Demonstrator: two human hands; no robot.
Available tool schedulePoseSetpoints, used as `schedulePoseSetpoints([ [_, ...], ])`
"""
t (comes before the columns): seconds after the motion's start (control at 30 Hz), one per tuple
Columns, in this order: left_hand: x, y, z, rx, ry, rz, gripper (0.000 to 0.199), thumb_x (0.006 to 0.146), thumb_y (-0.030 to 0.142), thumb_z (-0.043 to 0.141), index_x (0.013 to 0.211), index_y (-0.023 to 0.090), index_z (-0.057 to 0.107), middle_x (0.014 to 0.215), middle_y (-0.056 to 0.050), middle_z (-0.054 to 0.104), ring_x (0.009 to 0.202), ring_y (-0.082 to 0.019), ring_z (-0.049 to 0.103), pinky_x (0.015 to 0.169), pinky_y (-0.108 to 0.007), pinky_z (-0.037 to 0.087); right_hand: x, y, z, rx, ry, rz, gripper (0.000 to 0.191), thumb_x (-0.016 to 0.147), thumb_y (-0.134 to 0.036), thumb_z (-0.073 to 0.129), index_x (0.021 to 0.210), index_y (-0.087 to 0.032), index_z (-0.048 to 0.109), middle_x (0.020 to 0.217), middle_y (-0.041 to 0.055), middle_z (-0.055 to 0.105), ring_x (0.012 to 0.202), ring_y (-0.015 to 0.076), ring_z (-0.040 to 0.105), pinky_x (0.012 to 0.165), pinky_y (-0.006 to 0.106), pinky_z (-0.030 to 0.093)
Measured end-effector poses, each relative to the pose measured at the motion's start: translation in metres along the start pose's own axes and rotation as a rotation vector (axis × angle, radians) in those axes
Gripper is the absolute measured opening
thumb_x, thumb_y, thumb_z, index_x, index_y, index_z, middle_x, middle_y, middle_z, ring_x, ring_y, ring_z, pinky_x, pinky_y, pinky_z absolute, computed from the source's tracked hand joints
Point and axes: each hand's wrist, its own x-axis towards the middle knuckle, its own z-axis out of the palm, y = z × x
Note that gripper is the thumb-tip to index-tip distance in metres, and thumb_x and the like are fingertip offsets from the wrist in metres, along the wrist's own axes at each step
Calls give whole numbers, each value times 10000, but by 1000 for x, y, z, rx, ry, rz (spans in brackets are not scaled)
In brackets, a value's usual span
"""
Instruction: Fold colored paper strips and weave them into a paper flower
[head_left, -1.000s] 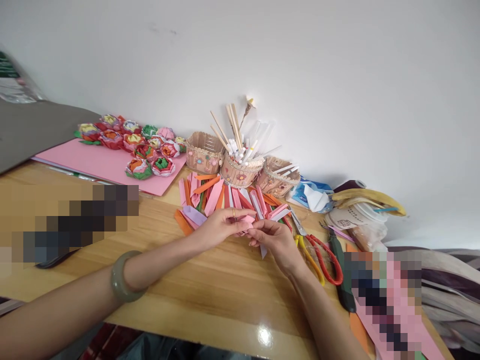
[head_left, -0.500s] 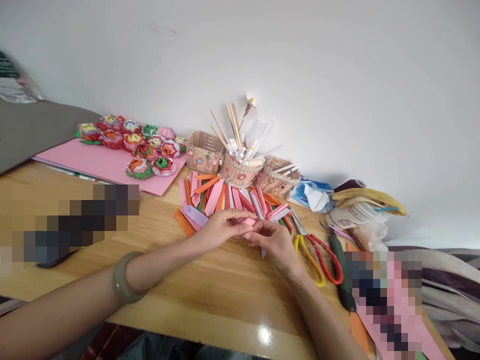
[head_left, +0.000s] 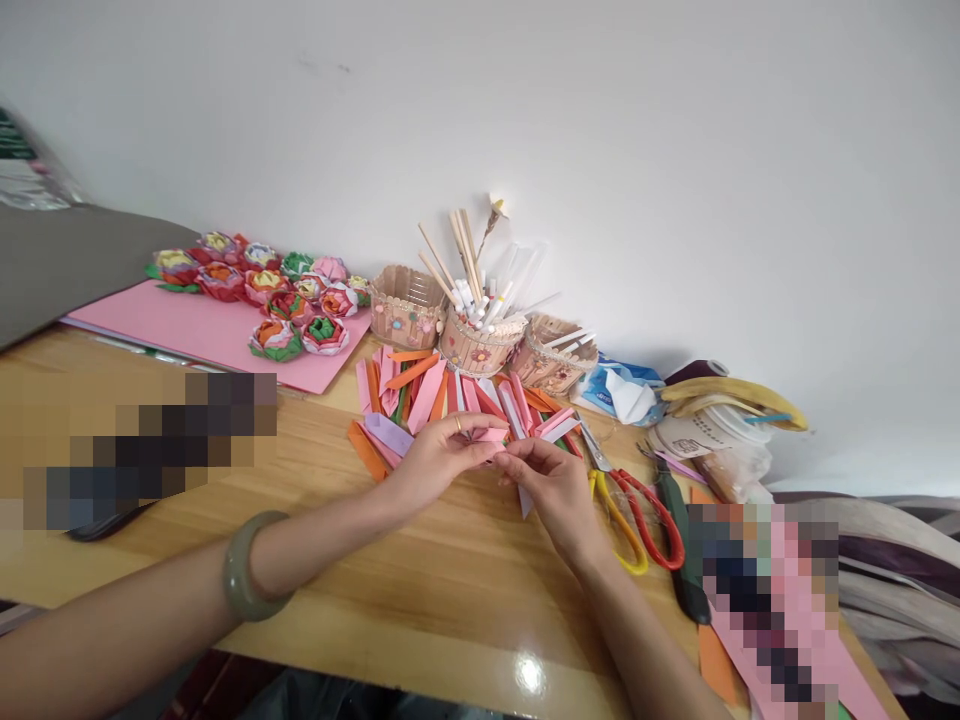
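Observation:
Between my two hands is a small folded piece of pink paper [head_left: 491, 435]. My left hand [head_left: 441, 450], with a ring on one finger, pinches it from the left. The fingertips of my right hand [head_left: 546, 482] close on its right end, partly hiding it. Just beyond my hands lies a pile of folded paper strips [head_left: 427, 395] in pink, orange, red, white and purple. To the right of my right hand rest scissors [head_left: 634, 510] with one yellow and one red handle.
Paper flowers [head_left: 274, 290] sit on pink sheets [head_left: 187, 325] at the back left. Three decorated baskets [head_left: 480, 345] stand by the wall, one holding sticks and tubes. A tissue pack [head_left: 619, 388], a banana [head_left: 727, 395], a lidded cup [head_left: 709, 432] and a dark green-handled tool [head_left: 679, 550] are to the right.
My fingers have shifted slightly on the pink paper, and its upper edge shows a little more. Both hands keep their pinch; the objects on the table stay as they were.

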Motion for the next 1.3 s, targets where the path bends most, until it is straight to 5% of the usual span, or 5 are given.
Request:
schedulePoseSetpoints([
  [0.37,-1,-2,0,19,120,153,243,710,254,640,939,173,641,1041,-38,613,998,-164,547,893,-297,427,-15,5,12,-423,163,-395,278,788,-244,556,1049,-237,652,898,64,698,721,192,636,669,310,492],
  [0.73,-1,-3,-2,-33,130,131,298,699,283,648,974,167,635,1083,-60,616,998,-192,562,865,-319,457,-17,2,11,-380,166,-398,250,785,-250,556,1004,-250,678,765,50,691,624,172,605,604,292,466],
  [0.93,-3,-1,0,-143,13,29,604,677,202,665,1237,225,442,1159,-46,566,1013,-182,562,884,-341,452,-7,-8,2,20,164,-85,213,748,-342,599,875,-191,680,642,8,620,510,111,507,493,234,421],
  [1.1,-3,0,2,-39,2,110,375,649,162,677,990,160,520,1044,-58,586,983,-177,561,884,-331,439,1,-10,-5,194,92,25,192,674,-335,672,751,-160,673,606,-7,593,477,75,466,472,207,387],
  [1.3,-1,3,0,44,-54,129,368,685,182,644,1038,160,542,1006,-55,615,941,-168,577,864,-305,443,2,-8,-6,340,56,149,222,608,-325,721,741,-152,679,612,-1,619,468,66,486,446,189,384],
])
